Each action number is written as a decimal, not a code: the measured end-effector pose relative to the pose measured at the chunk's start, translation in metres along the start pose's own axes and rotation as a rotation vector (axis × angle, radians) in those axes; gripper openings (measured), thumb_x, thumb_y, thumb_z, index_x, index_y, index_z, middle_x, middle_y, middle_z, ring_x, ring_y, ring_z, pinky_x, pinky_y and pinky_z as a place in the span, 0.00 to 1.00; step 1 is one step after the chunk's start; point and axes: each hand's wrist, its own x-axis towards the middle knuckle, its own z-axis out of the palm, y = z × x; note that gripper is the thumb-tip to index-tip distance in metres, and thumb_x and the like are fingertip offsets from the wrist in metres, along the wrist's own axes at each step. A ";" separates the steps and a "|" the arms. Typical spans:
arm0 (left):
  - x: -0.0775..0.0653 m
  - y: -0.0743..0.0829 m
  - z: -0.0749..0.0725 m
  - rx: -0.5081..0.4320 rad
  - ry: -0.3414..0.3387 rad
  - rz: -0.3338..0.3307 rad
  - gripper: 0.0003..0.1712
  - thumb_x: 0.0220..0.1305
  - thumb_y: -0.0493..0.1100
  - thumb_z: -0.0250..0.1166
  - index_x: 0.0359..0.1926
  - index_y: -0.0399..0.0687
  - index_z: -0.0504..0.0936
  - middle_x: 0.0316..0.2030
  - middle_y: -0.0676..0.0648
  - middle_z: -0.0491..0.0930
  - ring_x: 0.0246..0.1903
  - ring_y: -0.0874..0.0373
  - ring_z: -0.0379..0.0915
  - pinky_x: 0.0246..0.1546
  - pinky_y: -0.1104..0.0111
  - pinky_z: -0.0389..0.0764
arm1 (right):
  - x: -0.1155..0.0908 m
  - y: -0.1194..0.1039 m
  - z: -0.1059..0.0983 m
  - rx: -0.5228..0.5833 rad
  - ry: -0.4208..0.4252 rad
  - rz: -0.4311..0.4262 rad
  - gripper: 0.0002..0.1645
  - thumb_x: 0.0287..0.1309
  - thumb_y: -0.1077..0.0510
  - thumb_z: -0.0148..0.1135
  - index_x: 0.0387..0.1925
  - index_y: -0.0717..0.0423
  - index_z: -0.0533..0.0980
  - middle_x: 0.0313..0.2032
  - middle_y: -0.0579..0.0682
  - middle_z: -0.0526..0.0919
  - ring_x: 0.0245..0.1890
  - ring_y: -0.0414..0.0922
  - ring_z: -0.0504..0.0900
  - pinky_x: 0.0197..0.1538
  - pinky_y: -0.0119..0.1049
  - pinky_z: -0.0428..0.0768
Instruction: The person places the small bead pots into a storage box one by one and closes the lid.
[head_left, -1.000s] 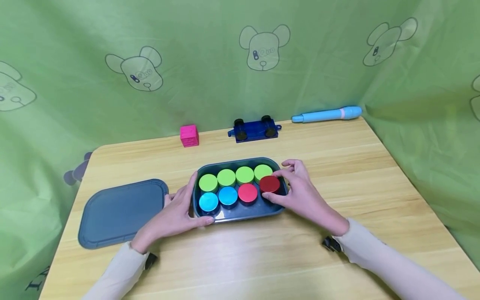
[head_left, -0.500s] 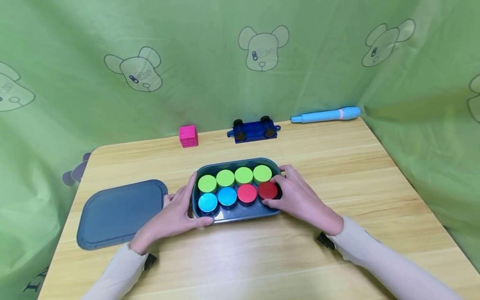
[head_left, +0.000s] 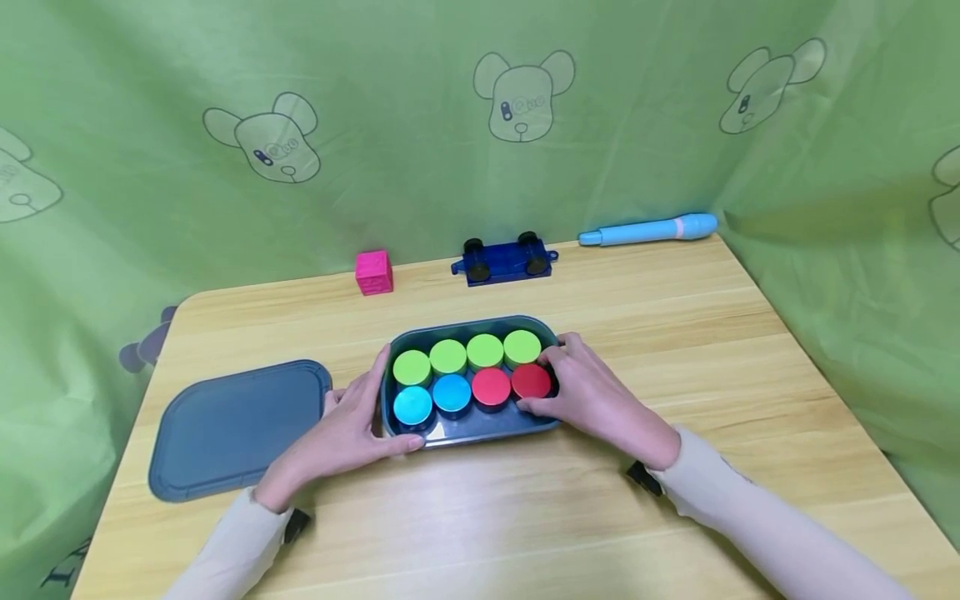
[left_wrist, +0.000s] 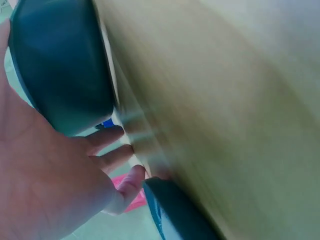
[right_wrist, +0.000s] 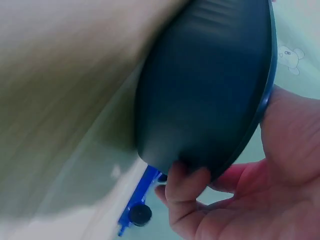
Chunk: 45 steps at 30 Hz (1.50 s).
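Observation:
A dark blue-grey open box (head_left: 474,437) stands on the table, holding two rows of round, flat-topped cylinders. Several green cylinders (head_left: 485,353) form the far row. In the near row are two blue cylinders (head_left: 452,393), a pinkish-red cylinder (head_left: 491,387) and a deeper red cylinder (head_left: 531,382). My right hand (head_left: 588,392) pinches that deeper red cylinder between thumb and index finger; in the right wrist view its other fingers lie outside the box's end wall. My left hand (head_left: 348,429) holds the box's left end, thumb at the near rim and index finger along the end.
A flat blue-grey lid (head_left: 240,429) lies left of the box. Along the table's far edge are a pink cube (head_left: 374,272), a blue toy wagon chassis (head_left: 507,261) with black wheels and a light blue pen-like stick (head_left: 648,231). A green curtain hangs behind.
My right hand has moved slightly left and lowered the deeper red cylinder into the near row's right end, beside the pinkish-red one. The left hand stays on the box.

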 end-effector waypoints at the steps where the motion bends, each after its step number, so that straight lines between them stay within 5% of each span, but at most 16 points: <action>1: -0.002 0.001 0.000 0.006 0.005 -0.006 0.77 0.59 0.78 0.75 0.90 0.64 0.32 0.85 0.42 0.53 0.83 0.41 0.48 0.70 0.31 0.48 | -0.002 0.001 0.000 0.002 0.019 -0.015 0.42 0.55 0.41 0.87 0.57 0.70 0.82 0.63 0.70 0.74 0.54 0.62 0.80 0.53 0.53 0.87; 6: -0.014 0.006 0.000 0.052 0.056 -0.026 0.73 0.62 0.79 0.71 0.91 0.63 0.37 0.86 0.42 0.50 0.84 0.38 0.44 0.73 0.26 0.43 | -0.014 0.008 0.002 -0.007 0.128 -0.081 0.49 0.58 0.35 0.83 0.64 0.68 0.78 0.65 0.68 0.74 0.58 0.63 0.81 0.57 0.58 0.85; 12: -0.031 0.004 -0.011 0.071 0.190 0.008 0.54 0.71 0.68 0.72 0.86 0.52 0.61 0.82 0.37 0.60 0.82 0.35 0.47 0.73 0.25 0.47 | -0.020 0.017 0.000 0.012 0.116 -0.069 0.59 0.64 0.29 0.76 0.80 0.63 0.66 0.73 0.63 0.72 0.70 0.62 0.75 0.64 0.63 0.80; 17: -0.048 -0.008 -0.023 0.008 0.351 0.100 0.34 0.76 0.48 0.72 0.78 0.50 0.75 0.75 0.40 0.73 0.76 0.40 0.64 0.73 0.36 0.62 | -0.021 0.027 -0.001 0.053 0.050 -0.039 0.65 0.67 0.26 0.70 0.86 0.59 0.56 0.80 0.61 0.66 0.77 0.62 0.67 0.71 0.65 0.72; 21: -0.070 -0.024 -0.035 -0.025 0.433 0.102 0.32 0.75 0.40 0.73 0.76 0.53 0.78 0.73 0.43 0.76 0.74 0.45 0.67 0.75 0.54 0.64 | -0.018 0.034 0.001 0.116 -0.018 -0.049 0.68 0.65 0.25 0.71 0.89 0.53 0.49 0.83 0.59 0.60 0.80 0.61 0.63 0.71 0.66 0.70; 27: -0.112 -0.049 -0.057 -0.072 0.512 -0.002 0.35 0.72 0.35 0.73 0.77 0.54 0.78 0.76 0.44 0.73 0.76 0.63 0.61 0.77 0.59 0.55 | -0.009 0.049 0.001 0.385 -0.194 -0.133 0.72 0.66 0.39 0.78 0.90 0.40 0.36 0.86 0.53 0.49 0.83 0.58 0.57 0.75 0.63 0.65; 34: -0.151 -0.091 -0.085 -0.034 0.644 -0.199 0.28 0.76 0.37 0.71 0.74 0.44 0.80 0.68 0.61 0.74 0.64 0.76 0.63 0.61 0.85 0.61 | -0.003 0.060 0.002 0.506 -0.281 -0.197 0.80 0.61 0.47 0.84 0.90 0.40 0.31 0.87 0.52 0.42 0.85 0.57 0.49 0.78 0.64 0.57; 40: -0.181 -0.134 -0.113 -0.022 0.573 -0.305 0.33 0.77 0.42 0.71 0.79 0.45 0.75 0.58 0.67 0.70 0.53 0.77 0.63 0.48 0.89 0.63 | -0.002 0.064 0.002 0.512 -0.306 -0.195 0.82 0.59 0.45 0.85 0.90 0.39 0.30 0.88 0.49 0.40 0.85 0.55 0.47 0.79 0.64 0.56; 45: -0.185 -0.156 -0.129 -0.006 0.455 -0.320 0.36 0.78 0.43 0.70 0.82 0.44 0.70 0.49 0.68 0.75 0.44 0.77 0.69 0.39 0.83 0.72 | -0.004 0.065 -0.001 0.502 -0.304 -0.186 0.82 0.60 0.46 0.85 0.89 0.38 0.30 0.88 0.50 0.40 0.85 0.56 0.47 0.79 0.64 0.56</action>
